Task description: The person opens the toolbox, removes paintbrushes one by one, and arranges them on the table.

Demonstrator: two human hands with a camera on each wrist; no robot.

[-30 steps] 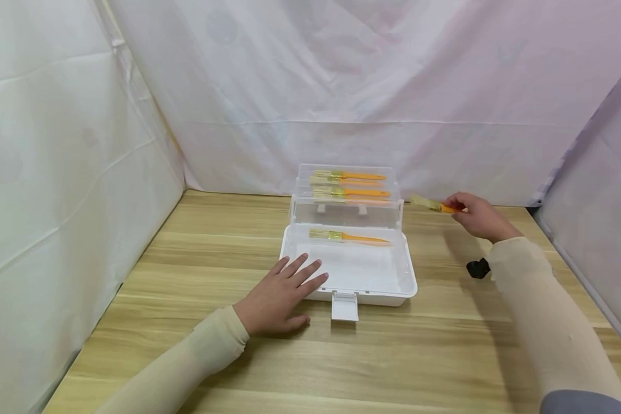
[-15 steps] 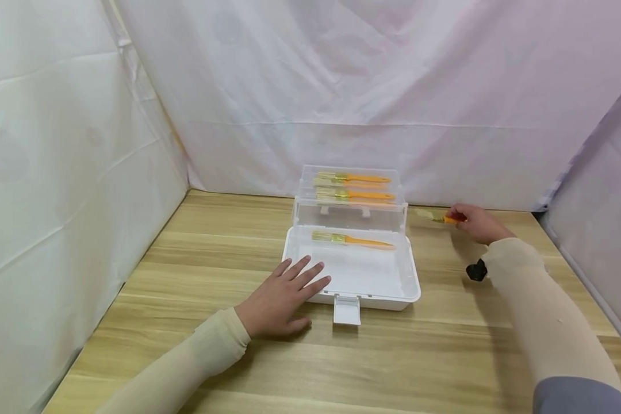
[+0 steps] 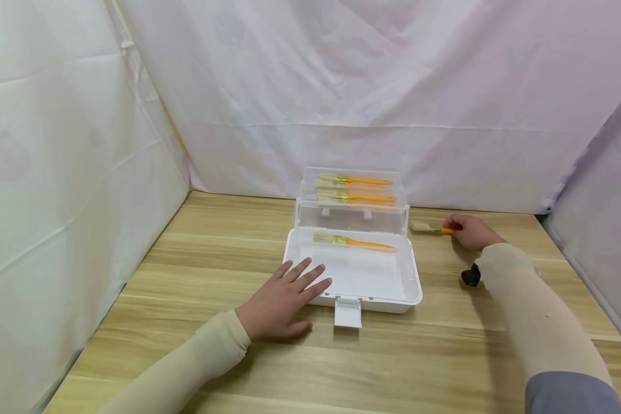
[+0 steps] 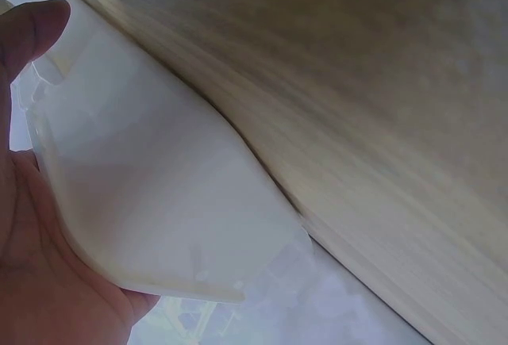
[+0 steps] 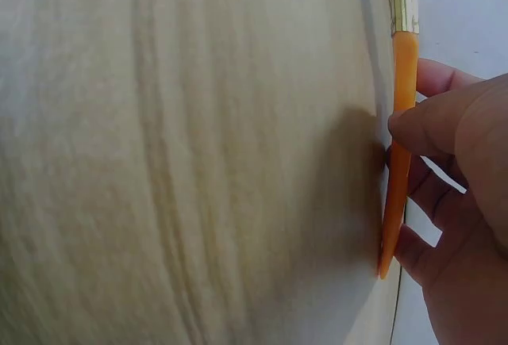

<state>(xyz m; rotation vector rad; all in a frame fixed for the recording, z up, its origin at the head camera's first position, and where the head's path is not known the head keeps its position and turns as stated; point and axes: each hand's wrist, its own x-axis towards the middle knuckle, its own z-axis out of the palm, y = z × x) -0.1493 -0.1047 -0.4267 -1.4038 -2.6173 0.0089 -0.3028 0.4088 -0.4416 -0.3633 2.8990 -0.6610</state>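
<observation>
My right hand (image 3: pixel 473 231) pinches the orange handle of a paintbrush (image 5: pixel 404 83) between thumb and fingers, low over the table to the right of a white plastic box. The brush's pale bristles point left, toward the box. My left hand (image 3: pixel 276 302) rests with spread, straight fingers over the front left rim of the box (image 3: pixel 383 276). Inside the box, along its back, lies another paintbrush (image 3: pixel 354 241). Two more brushes, an upper brush (image 3: pixel 367 180) and a lower brush (image 3: pixel 372 197), lie in the clear lid (image 3: pixel 336 218), which is tipped back.
A white latch (image 3: pixel 348 313) hangs from the front of the box. The wooden table (image 3: pixel 212 247) extends around it, with white cloth (image 3: pixel 269 155) behind and at both sides. Something small and black (image 3: pixel 471 276) shows at my right wrist.
My right hand has lowered the paintbrush toward the table and come slightly nearer to me. The left hand keeps its place on the box.
</observation>
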